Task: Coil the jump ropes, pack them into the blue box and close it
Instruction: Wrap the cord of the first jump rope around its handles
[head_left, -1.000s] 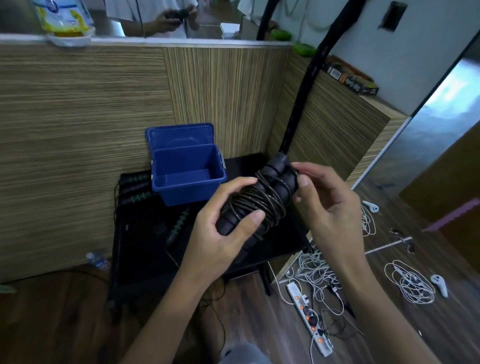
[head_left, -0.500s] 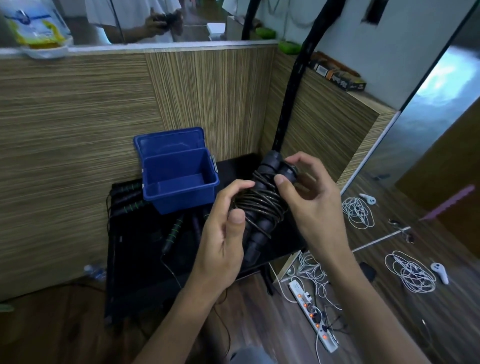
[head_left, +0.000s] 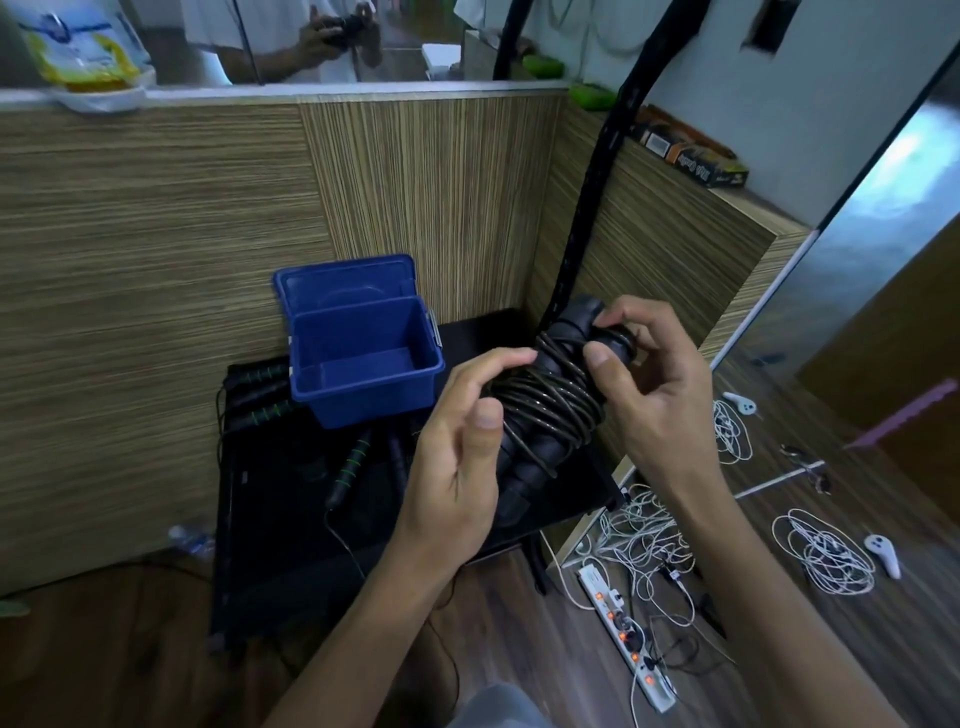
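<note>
A black jump rope (head_left: 545, 410), its cord wound round its two handles, is held in the air over the right end of the black table (head_left: 291, 525). My left hand (head_left: 452, 467) holds the bundle's lower part, index finger laid over the coil and thumb raised in front. At the bundle's top end my right hand (head_left: 654, 384) pinches the handles and cord. The blue box (head_left: 363, 387) stands at the table's back, left of the bundle, empty, with its lid (head_left: 345, 283) tipped open against the wall. More black ropes with green-ringed handles (head_left: 352, 462) lie beside and in front of the box.
Wood-grain partition walls close the table in behind and to the right. A black strap (head_left: 587, 208) hangs down the corner. On the wooden floor at right lie a white power strip (head_left: 623, 629), tangled white cables (head_left: 821, 556) and white controllers. A plastic bottle (head_left: 189, 538) lies left of the table.
My left hand slid lower on the bundle and its thumb came off the coil. My right hand closed on the top end. The view swung slightly right and down.
</note>
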